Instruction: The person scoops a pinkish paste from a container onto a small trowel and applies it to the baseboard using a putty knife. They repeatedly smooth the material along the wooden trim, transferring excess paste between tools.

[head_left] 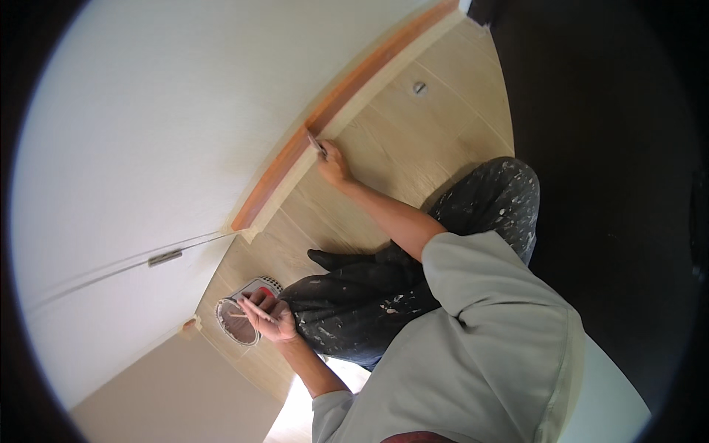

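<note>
I have the reddish-brown wooden skirting board (353, 86) running along the foot of the white wall (177, 133); it bends across my fisheye view and its colour is uneven, darker in places. Against its middle stands a thin flat-bladed hand tool (313, 139), edge on the wood; the right hand (334, 164) grips it, fingers closed round its near end. A pale cream strip (286, 184) follows the board's lower edge; beyond it spreads the light wood-look plank floor (377, 155), seams showing, a small round metal fitting (419, 88) set in it.

The left hand (275, 322) is near the person's knee, fingers pinched on a pale flat piece (258, 309) whose kind I cannot tell; just under it a round white-rimmed container (218, 318) sits on the floor with pinkish-brown matter inside.

Farther out, I see a metal hinge (165, 258) in a seam of the white upright face; a beige flat panel (177, 391) fills the lower left; a nearly black expanse (613, 170) takes the right side; paint-flecked black trousers (354, 317) and a grey-green shirt (480, 354) cover the seated person between.
</note>
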### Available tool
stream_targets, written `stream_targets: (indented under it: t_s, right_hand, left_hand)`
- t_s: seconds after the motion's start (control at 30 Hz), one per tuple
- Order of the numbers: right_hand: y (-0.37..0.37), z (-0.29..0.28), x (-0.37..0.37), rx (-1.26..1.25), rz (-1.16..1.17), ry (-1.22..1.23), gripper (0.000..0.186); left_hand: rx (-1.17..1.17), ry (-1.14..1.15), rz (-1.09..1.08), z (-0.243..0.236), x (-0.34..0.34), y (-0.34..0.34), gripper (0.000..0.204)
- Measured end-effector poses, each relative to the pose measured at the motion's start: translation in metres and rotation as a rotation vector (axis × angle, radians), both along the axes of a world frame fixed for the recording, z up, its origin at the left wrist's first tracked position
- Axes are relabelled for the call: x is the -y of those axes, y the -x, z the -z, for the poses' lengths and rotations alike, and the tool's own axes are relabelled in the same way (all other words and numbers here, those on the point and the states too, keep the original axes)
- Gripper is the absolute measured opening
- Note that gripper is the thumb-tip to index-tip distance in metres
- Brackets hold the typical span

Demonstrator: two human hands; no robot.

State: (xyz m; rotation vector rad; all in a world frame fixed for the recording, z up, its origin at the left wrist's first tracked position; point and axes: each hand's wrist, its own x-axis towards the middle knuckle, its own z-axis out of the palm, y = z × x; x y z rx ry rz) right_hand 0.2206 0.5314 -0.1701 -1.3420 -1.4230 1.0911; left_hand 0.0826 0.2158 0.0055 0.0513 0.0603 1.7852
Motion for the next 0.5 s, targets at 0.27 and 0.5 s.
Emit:
stream_targets:
  t_s: [0.27,0.5]
  right_hand:
    - [-0.062,-0.201,0.078,-0.263,-0.657,-0.421,0.041]
    - [-0.123,-0.351,0.151,0.018,-1.207,-1.299,0.041]
  left_hand:
    - [-0.225,0.460,-0.214,-0.049,-0.040,-0.053,0.033]
    - [-0.046,0.153,0.181,-0.118,-0.041,-0.093,0.042]
